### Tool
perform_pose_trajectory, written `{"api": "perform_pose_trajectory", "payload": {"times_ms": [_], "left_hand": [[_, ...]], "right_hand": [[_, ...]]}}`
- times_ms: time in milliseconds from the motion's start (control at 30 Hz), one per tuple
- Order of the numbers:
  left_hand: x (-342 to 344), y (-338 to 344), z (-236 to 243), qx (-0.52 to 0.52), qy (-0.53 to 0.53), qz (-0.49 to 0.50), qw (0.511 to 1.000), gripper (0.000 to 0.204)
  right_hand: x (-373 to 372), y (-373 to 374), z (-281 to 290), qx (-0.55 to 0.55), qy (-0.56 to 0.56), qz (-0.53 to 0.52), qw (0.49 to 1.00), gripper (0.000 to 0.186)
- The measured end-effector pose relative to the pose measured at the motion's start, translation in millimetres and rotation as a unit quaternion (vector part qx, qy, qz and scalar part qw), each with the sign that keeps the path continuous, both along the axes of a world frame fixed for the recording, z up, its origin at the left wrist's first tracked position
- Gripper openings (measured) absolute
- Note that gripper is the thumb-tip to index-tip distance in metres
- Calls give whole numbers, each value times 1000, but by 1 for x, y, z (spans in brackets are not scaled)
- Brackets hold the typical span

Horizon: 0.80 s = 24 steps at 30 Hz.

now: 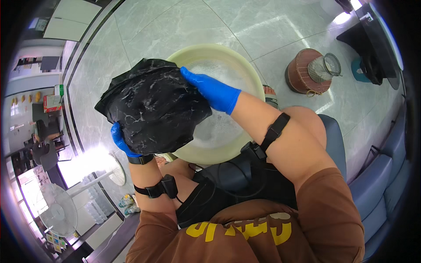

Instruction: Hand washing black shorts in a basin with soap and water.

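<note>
Black cloth [155, 105] is spanning the nine o'clock side of the basin [215, 51], looking sudsy. Left hand [120, 139] is clamping its edge at seven, right hand [219, 94] at two; most fingers are hiding behind. Probably soft, slick, water-heavy; bunched edges should be gripping best. Basin rim is curving near; floor [153, 30] is stretching toward twelve.
</note>
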<state>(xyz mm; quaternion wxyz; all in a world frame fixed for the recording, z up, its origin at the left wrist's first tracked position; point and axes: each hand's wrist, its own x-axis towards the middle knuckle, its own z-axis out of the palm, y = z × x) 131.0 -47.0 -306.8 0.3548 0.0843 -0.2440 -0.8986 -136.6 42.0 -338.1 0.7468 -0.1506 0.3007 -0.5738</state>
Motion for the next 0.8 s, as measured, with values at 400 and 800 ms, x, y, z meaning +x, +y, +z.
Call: {"api": "perform_pose_trajectory", "payload": {"times_ms": [400,800], "left_hand": [[-56,31,55,-341,-430,-20,835,37],[-40,56,45,-810,-394,95,423,31]], "right_hand": [[33,26,37,53,137,-35,989,75],[40,35,49,8,-22,19,1000,54]]}}
